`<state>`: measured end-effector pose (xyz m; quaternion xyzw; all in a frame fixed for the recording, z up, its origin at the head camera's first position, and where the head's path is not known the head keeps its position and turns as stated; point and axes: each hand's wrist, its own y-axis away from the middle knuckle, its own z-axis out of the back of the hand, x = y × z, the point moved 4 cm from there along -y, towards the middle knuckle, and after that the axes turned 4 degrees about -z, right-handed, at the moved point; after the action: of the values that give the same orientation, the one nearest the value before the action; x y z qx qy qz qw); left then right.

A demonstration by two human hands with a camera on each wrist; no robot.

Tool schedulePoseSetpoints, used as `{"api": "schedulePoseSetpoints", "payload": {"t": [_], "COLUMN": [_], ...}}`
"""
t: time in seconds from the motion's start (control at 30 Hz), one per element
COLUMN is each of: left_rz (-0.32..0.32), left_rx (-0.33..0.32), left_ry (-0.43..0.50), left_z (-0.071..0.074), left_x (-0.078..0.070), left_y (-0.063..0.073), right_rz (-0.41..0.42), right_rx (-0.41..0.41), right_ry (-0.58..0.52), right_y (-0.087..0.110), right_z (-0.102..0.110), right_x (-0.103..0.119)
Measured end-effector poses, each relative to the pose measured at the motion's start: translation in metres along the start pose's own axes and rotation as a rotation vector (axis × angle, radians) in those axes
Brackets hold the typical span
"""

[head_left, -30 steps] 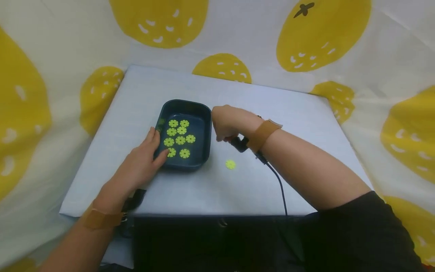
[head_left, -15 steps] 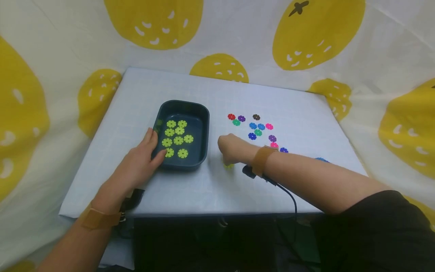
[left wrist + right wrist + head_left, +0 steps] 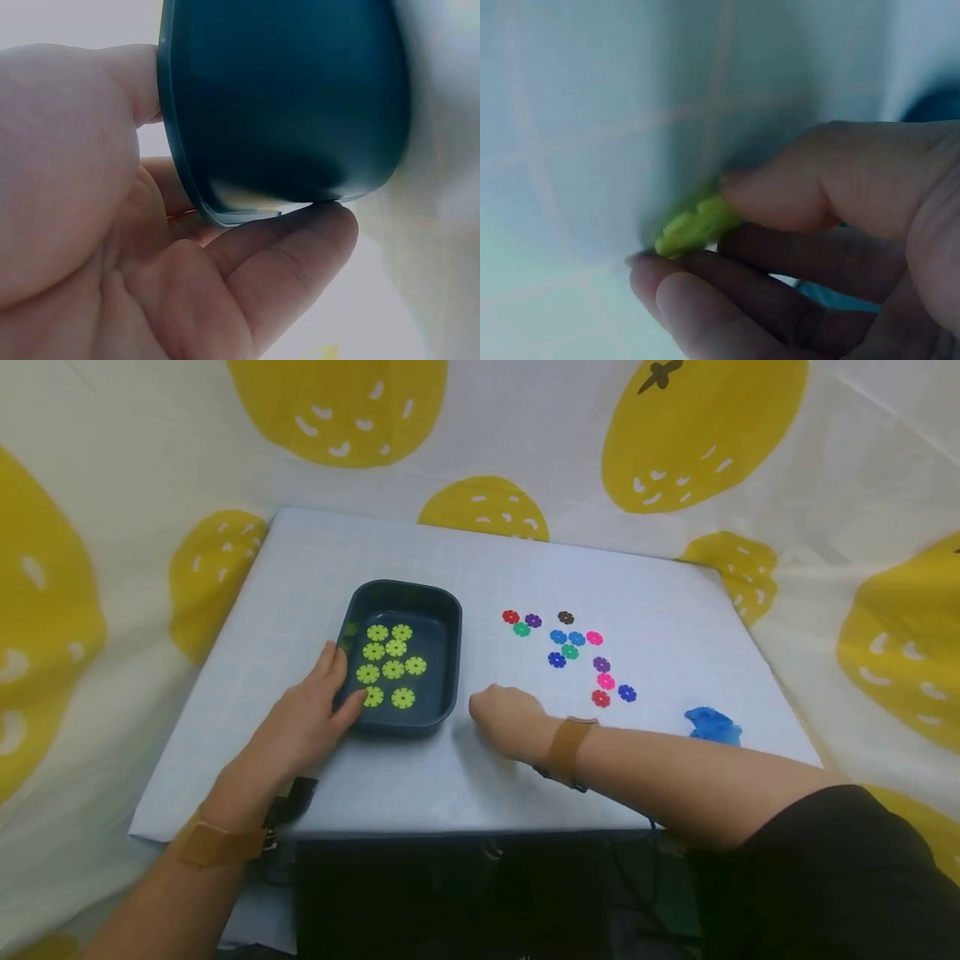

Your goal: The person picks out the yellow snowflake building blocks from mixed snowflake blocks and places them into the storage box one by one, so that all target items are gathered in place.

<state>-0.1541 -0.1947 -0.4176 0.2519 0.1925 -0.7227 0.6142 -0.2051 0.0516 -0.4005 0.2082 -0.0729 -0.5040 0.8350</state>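
My left hand (image 3: 307, 714) grips the left wall of a dark blue rectangular pan (image 3: 453, 652), thumb over the rim and fingers along the outside. Inside the pan lie several yellow-green notched plastic discs (image 3: 393, 670), flat on its floor; the thumb tip partly covers one. Just right of the pan's near corner, my right hand (image 3: 512, 720) is low over the table. In the right wrist view its thumb and fingers pinch one yellow-green notched disc (image 3: 697, 225), seen nearly edge-on. The head view hides that disc behind the hand.
Several notched discs in other colours, among them a red disc (image 3: 511, 617), a brown disc (image 3: 566, 617) and a pink disc (image 3: 606, 681), lie scattered right of the pan. A crumpled blue piece (image 3: 712, 726) lies beyond the right forearm. The white table (image 3: 360, 793) ends in front.
My right hand has come from the pan's right rim toward the table's front and picked up the loose yellow-green disc. The coloured discs have come into view from behind the arm.
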Motion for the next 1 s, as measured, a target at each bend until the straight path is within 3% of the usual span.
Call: {"api": "schedulePoseSetpoints", "payload": {"t": [0.17,0.43,0.6,0.77,1.0], "left_rz": [-0.011,0.012,0.020,0.023,0.022], "left_rx": [-0.002,-0.002,0.010,0.016,0.015], "left_ry": [0.002,0.007,0.003,0.001,-0.004], "left_z": [0.000,0.000,0.000,-0.001,0.001], "left_x": [-0.001,0.000,-0.001,-0.002,-0.003], "left_y": [0.001,0.001,0.000,0.000,0.002], "right_rz": [0.029,0.050,0.012,-0.048,-0.076], "right_rx": [-0.030,-0.044,-0.118,-0.133,-0.201], "right_ry": [0.088,0.105,0.160,0.179,0.156], "right_y": [0.003,0.002,0.006,0.014,0.025], "right_z": [-0.006,0.006,0.035,0.073,0.115], "right_x": [0.005,0.000,-0.008,-0.013,-0.017]}}
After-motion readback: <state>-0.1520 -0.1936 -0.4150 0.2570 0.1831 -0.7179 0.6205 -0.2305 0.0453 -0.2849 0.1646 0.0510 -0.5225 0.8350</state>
